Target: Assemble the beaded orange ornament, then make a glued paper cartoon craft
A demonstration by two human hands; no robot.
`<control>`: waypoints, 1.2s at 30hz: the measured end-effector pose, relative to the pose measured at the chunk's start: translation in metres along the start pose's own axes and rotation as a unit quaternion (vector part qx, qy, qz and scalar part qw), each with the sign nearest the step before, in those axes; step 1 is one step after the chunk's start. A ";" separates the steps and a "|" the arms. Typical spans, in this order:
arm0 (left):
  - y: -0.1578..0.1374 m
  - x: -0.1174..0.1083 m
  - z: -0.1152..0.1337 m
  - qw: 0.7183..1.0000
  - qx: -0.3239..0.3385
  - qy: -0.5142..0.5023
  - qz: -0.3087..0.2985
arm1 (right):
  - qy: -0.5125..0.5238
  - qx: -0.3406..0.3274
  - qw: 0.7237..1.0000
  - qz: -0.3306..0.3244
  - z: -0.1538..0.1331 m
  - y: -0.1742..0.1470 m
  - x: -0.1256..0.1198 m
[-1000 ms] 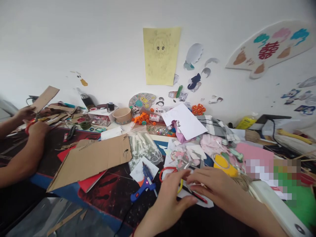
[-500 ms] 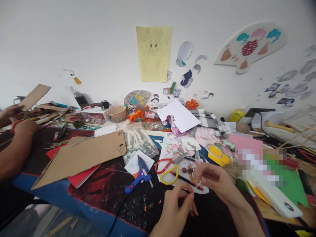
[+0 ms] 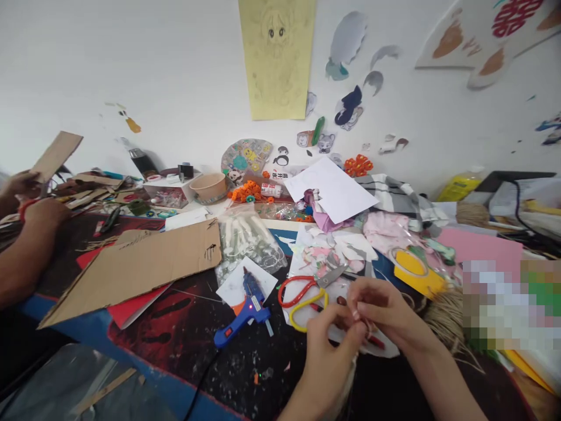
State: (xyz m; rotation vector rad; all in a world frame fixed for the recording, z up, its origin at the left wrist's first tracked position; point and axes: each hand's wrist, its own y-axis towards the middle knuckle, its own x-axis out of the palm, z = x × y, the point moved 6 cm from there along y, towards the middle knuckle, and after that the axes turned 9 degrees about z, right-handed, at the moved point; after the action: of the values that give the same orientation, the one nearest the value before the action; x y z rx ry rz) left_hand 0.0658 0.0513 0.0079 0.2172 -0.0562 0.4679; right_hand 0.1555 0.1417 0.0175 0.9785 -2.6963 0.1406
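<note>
My left hand (image 3: pixel 331 345) is closed in a pinch, thumb against fingers, with a thin pale string (image 3: pixel 350 377) trailing below it. Fingertip to fingertip with it, my right hand (image 3: pixel 379 310) pinches at the same small spot; the exact piece between the fingers is mostly hidden. Just beyond lie scissors (image 3: pixel 302 292) with one red and one yellow handle, on white paper with cut scraps. Left of my hands, a blue glue gun (image 3: pixel 249 310) rests partly on a white sheet, its small light glowing.
A cardboard piece (image 3: pixel 144 266) lies on red paper at left. Behind the glue gun is a clear bag (image 3: pixel 252 237) of white pieces. A twine bundle (image 3: pixel 447 318) and yellow card (image 3: pixel 421 275) lie right. At far left, another person's hand (image 3: pixel 46 213) holds scissors near cardboard.
My hands have come together, fingertips now meeting where there was a small gap with a thin strand. The view has shifted nearer and lower. The other person's cardboard has tilted slightly.
</note>
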 end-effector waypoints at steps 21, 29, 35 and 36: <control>0.033 -0.012 0.012 0.971 0.145 0.189 0.023 | -0.113 -0.178 0.967 0.147 -0.011 0.005 -0.025; 0.036 -0.024 -0.001 0.982 0.089 0.158 0.045 | -0.275 -0.221 0.919 0.174 -0.015 -0.001 -0.027; 0.035 -0.026 -0.008 0.985 0.068 0.145 0.060 | -0.367 -0.336 0.847 0.184 -0.028 -0.009 -0.022; 0.035 -0.026 -0.008 0.985 0.070 0.147 0.058 | -0.358 -0.322 0.862 0.159 -0.026 -0.007 -0.020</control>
State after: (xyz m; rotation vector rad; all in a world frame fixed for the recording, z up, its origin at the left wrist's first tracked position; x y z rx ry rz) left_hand 0.0269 0.0717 0.0044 0.2811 0.2548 0.6175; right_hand 0.1809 0.1533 0.0366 0.3966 -3.1233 -1.2127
